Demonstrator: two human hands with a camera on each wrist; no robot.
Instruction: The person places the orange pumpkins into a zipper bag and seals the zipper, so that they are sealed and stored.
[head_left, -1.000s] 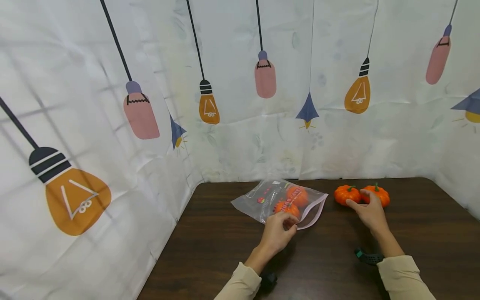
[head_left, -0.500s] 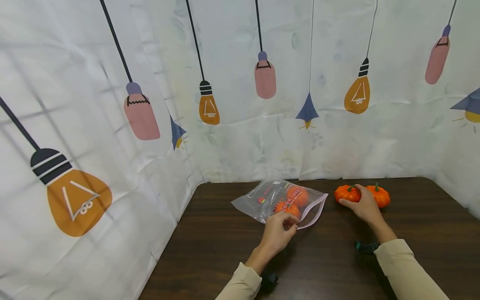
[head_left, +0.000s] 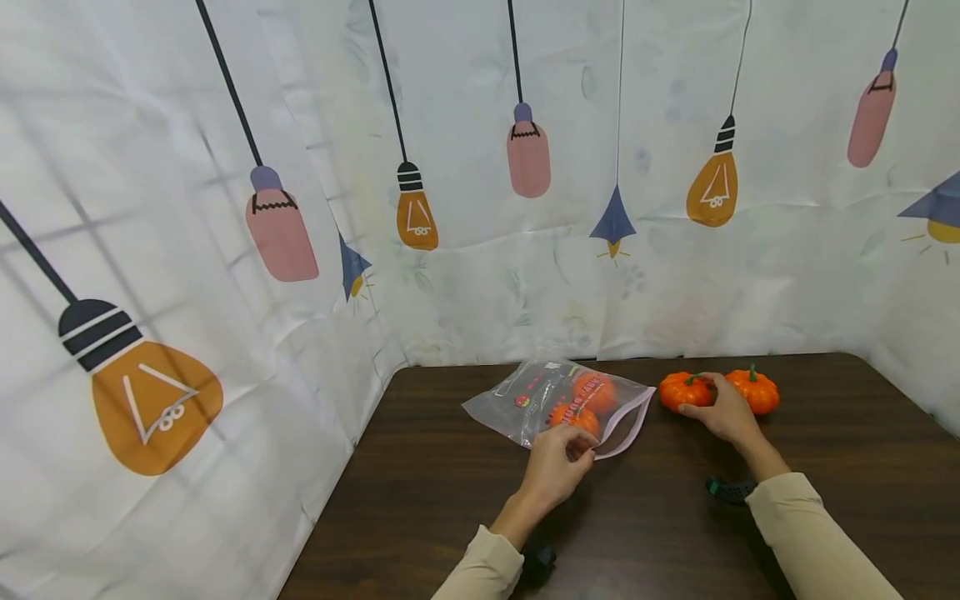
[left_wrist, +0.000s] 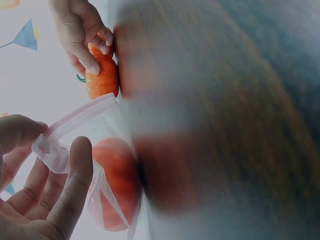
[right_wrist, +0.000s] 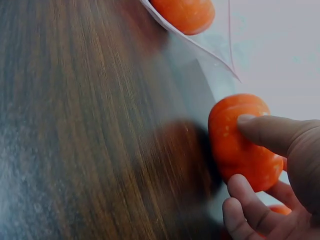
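The left hand [head_left: 558, 462] pinches the thin lip of a clear, crinkled plastic zip bag [head_left: 498, 406] with red print and a pale pink seal strip, gripping it at the bag's five o'clock edge. The mouth gapes toward four o'clock. Inside, seen through the film, sit two rounded orange pumpkins: the upper bagged pumpkin [head_left: 594, 390] lies at one o'clock from the lower bagged pumpkin [head_left: 572, 417].

At three o'clock from the bag, just beside its mouth, is a glossy, ribbed, squat orange pumpkin with a green stem [head_left: 677, 393]. The right hand [head_left: 726, 410] comes in from its four o'clock side and holds it, thumb on the near face and fingers around the back; whether it is clear of the tabletop, I cannot tell. A similar lobed, shiny orange pumpkin [head_left: 756, 392] stands at three o'clock, just past the fingers.

All rest over a dark brown, streaky wood-grain table [head_left: 645, 533], backed by a creased white cloth printed with lamps [head_left: 465, 300].
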